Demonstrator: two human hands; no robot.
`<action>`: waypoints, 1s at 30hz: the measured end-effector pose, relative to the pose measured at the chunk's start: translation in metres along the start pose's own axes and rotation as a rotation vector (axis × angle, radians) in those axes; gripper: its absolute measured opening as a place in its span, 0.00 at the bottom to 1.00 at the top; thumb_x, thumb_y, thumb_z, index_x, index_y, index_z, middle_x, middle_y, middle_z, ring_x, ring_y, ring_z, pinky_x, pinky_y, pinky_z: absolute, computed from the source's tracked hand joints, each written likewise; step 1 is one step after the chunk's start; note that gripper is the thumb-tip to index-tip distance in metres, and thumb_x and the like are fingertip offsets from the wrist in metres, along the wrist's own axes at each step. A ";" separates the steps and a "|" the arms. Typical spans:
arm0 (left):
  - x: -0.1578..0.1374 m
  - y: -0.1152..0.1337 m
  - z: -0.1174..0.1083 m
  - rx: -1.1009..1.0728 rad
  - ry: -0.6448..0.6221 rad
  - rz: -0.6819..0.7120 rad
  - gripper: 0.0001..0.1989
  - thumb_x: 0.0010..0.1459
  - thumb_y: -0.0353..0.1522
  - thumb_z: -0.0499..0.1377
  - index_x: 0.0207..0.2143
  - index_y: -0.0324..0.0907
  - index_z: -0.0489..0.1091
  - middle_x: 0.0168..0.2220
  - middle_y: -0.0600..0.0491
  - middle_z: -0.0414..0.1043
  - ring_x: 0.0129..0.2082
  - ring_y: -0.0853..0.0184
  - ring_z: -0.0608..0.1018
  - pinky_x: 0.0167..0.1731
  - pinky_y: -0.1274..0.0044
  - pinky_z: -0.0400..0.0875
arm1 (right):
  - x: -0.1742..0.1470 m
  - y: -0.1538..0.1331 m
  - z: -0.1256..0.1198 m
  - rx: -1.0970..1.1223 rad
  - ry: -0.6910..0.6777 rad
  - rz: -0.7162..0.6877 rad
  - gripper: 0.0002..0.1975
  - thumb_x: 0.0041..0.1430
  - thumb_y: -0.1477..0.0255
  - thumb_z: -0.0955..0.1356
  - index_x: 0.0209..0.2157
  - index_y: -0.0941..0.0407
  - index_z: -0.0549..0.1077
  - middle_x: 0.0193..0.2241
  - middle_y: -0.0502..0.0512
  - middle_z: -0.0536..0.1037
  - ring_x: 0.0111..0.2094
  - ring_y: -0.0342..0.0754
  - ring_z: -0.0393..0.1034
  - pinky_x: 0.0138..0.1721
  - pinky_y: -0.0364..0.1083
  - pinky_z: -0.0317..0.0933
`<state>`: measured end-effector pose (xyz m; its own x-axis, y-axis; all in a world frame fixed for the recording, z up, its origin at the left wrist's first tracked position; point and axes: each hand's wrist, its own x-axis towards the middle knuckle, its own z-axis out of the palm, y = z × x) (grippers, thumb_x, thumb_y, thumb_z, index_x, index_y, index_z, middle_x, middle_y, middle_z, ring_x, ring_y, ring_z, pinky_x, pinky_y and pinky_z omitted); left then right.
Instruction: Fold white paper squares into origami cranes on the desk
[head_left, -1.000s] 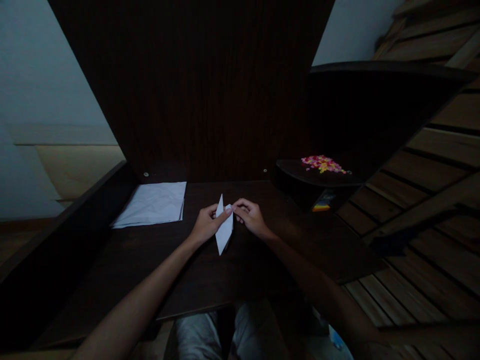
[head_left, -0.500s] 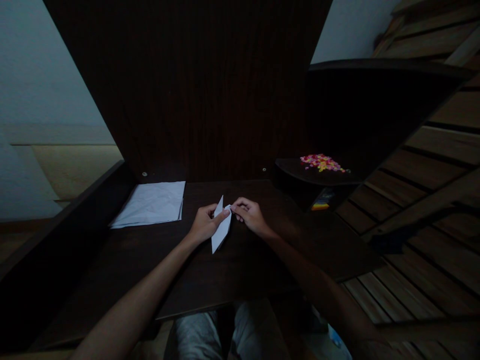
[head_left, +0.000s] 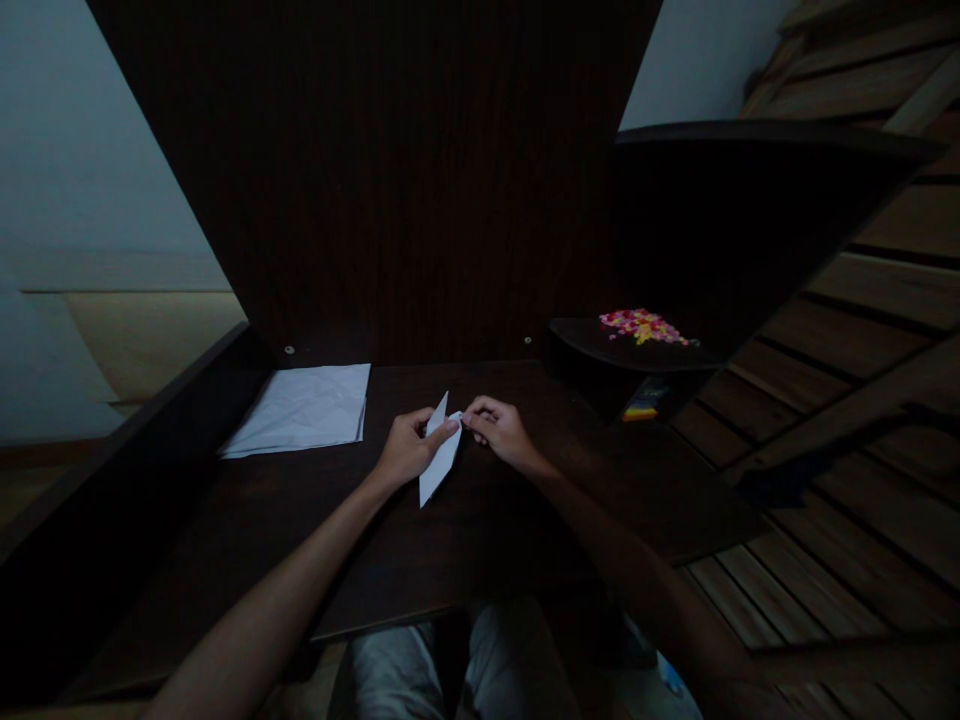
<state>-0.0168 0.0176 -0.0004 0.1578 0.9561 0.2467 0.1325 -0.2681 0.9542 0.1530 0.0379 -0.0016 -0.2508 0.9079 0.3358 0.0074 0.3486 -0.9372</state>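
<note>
A folded white paper (head_left: 439, 468) with pointed ends is held up over the dark desk, tilted. My left hand (head_left: 409, 445) is closed on it from the left, thumb across its front face and fingers behind. From the right, my right hand (head_left: 498, 430) pinches the paper's upper right edge between thumb and forefinger, its other fingers curled. The folds behind my left thumb are hidden, and the dim light hides fine creases.
A stack of white paper sheets (head_left: 304, 408) lies at the desk's back left. Small pink, red and yellow pieces (head_left: 645, 326) are heaped on a corner shelf (head_left: 577, 335) at right. Below it sits a yellow-edged item (head_left: 640, 412). The desk (head_left: 420, 575) has a raised left side panel (head_left: 135, 440).
The lower tip of the folded paper has swung slightly left. Both hands keep almost the same place and grip.
</note>
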 end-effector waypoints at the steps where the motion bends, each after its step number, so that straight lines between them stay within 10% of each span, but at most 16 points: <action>1: 0.000 0.000 0.000 -0.005 0.007 0.000 0.19 0.47 0.45 0.63 0.25 0.36 0.72 0.20 0.56 0.66 0.20 0.72 0.66 0.19 0.81 0.57 | 0.000 0.000 0.000 -0.004 -0.001 0.000 0.16 0.48 0.58 0.70 0.24 0.56 0.69 0.18 0.45 0.66 0.17 0.38 0.58 0.18 0.40 0.52; 30: 0.002 -0.001 0.000 -0.087 0.080 0.014 0.17 0.48 0.43 0.64 0.28 0.37 0.74 0.23 0.54 0.71 0.21 0.71 0.69 0.20 0.81 0.60 | -0.001 -0.001 0.003 0.066 -0.020 0.000 0.18 0.56 0.55 0.64 0.27 0.57 0.70 0.19 0.47 0.68 0.17 0.39 0.60 0.18 0.40 0.54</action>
<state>-0.0170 0.0193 -0.0006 0.0803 0.9598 0.2691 0.0449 -0.2732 0.9609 0.1502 0.0357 -0.0017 -0.2706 0.9027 0.3344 -0.0566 0.3319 -0.9416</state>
